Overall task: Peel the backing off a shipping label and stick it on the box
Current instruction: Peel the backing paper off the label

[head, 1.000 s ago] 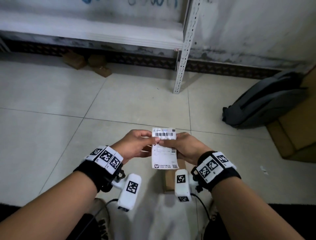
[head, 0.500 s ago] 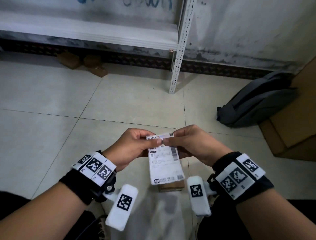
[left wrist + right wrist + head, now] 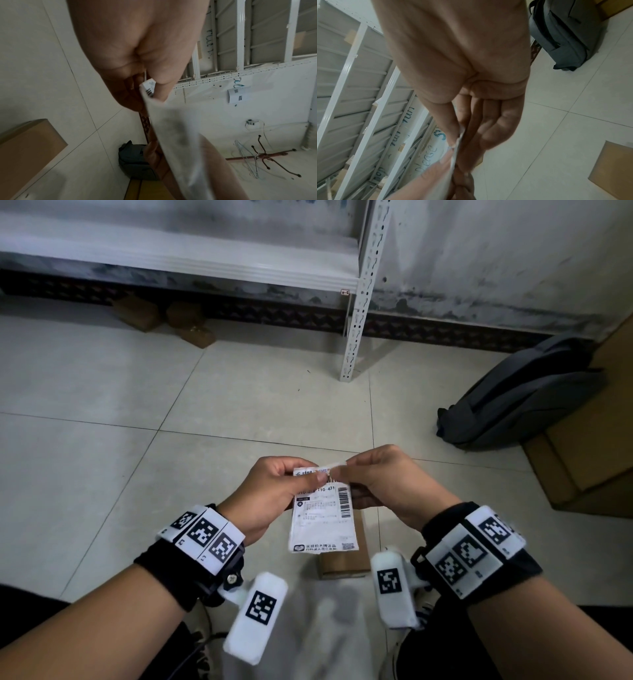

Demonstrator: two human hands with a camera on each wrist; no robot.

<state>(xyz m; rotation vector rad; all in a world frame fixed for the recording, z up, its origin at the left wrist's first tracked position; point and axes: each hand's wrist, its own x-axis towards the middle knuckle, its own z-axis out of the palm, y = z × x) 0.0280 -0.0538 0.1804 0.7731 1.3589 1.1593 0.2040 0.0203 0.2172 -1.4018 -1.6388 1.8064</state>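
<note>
Two hands meet at top edge of a shipping label (image 3: 323,520), held in the air above the tiled floor (image 3: 171,405). Left hand (image 3: 270,498) pinches label's top left corner, thumb on the printed face; right hand (image 3: 387,484) pinches a thin white strip (image 3: 334,464) lifted at the top edge, fingers curled. Cannot tell if strip is backing or label layer. Label: white glossy paper, rectangular, hanging tilted, lower end free. Readable: digits "110 431", vertical barcode at right side, small QR code at bottom right corner; other print too small. Small brown cardboard box (image 3: 342,563) on floor directly under label, mostly hidden by it. Grey fabric backpack (image 3: 520,402) lies near right wall, against a larger cardboard carton (image 3: 596,440). White perforated metal shelf post (image 3: 359,302) stands at far floor edge. Wrist bands carry black-white square markers
</note>
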